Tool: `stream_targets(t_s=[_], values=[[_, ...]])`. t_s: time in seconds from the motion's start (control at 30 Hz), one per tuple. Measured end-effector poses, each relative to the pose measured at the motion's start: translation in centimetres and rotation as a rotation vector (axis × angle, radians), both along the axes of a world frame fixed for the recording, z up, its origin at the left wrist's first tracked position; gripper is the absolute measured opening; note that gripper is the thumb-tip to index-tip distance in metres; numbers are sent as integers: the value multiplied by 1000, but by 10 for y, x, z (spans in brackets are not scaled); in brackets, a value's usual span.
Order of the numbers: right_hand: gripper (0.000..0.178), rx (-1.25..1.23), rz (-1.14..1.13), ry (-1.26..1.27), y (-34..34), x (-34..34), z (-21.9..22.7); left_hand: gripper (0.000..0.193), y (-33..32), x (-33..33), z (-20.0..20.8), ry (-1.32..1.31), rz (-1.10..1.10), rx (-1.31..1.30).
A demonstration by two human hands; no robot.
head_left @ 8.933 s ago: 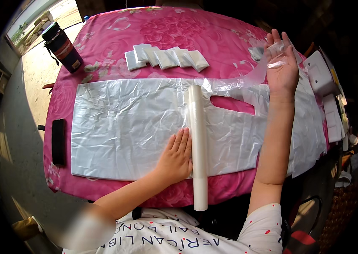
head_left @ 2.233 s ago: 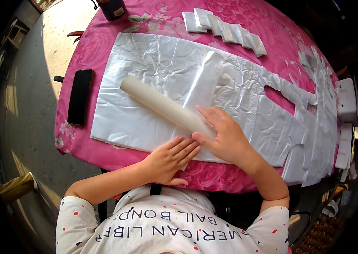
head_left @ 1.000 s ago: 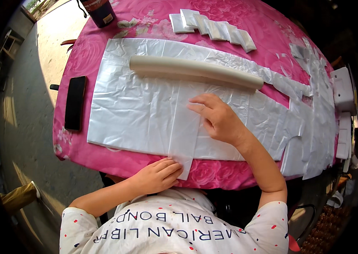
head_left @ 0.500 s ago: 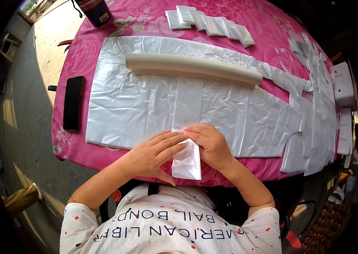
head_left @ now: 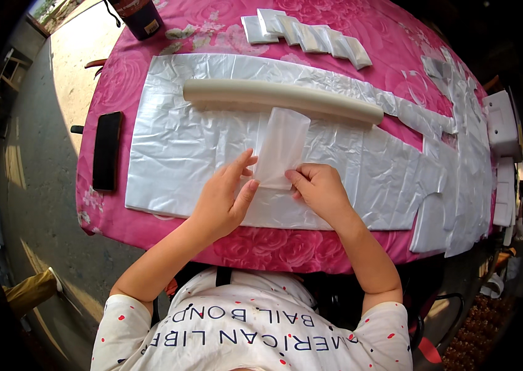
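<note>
Pinching film [head_left: 283,142] by its lower edge, right hand [head_left: 319,187] has room below the roll [head_left: 283,101], left hand [head_left: 225,190] spread.

"What changes in half a second?"

"The folded translucent plastic [head_left: 283,148] moves from the near edge of the pink tablecloth [head_left: 274,250] to above the white sheets [head_left: 181,154], its lower right corner now pinched by the right hand [head_left: 320,188]."

"And the left hand [head_left: 227,191]?"

"Pressing down then, it now opens beside the plastic's left edge."
</note>
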State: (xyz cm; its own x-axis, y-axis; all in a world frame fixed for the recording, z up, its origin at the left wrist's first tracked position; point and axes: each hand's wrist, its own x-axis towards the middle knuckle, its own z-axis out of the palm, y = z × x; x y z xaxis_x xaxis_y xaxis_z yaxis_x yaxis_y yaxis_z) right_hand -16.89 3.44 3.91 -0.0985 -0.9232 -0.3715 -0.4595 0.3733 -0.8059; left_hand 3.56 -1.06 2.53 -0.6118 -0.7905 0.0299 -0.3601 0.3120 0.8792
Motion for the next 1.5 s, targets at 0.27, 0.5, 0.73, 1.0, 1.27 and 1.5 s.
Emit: stream_targets(t_s=[0.27,0.5,0.73,1.0,1.27,1.5], values=[[22,275,-94,-195,-23,-7,5,66,18,-19,-15,-424,-196,-499],[50,-725,112,706,5,1,-8,60,13,-25,-16,-422,-130,-574],[49,-710,565,451,-23,-26,-11,47,-9,-29,-8,-496,-186,-776],[33,-821,516,340,-14,-21,-20,46,-6,-13,-8,-223,-315,-765],[27,-861,485,316,17,-5,-22,53,8,9,-16,-112,-352,-702],[18,-448,152,148,6,-5,-8,60,7,0,-15,-106,-30,-286]])
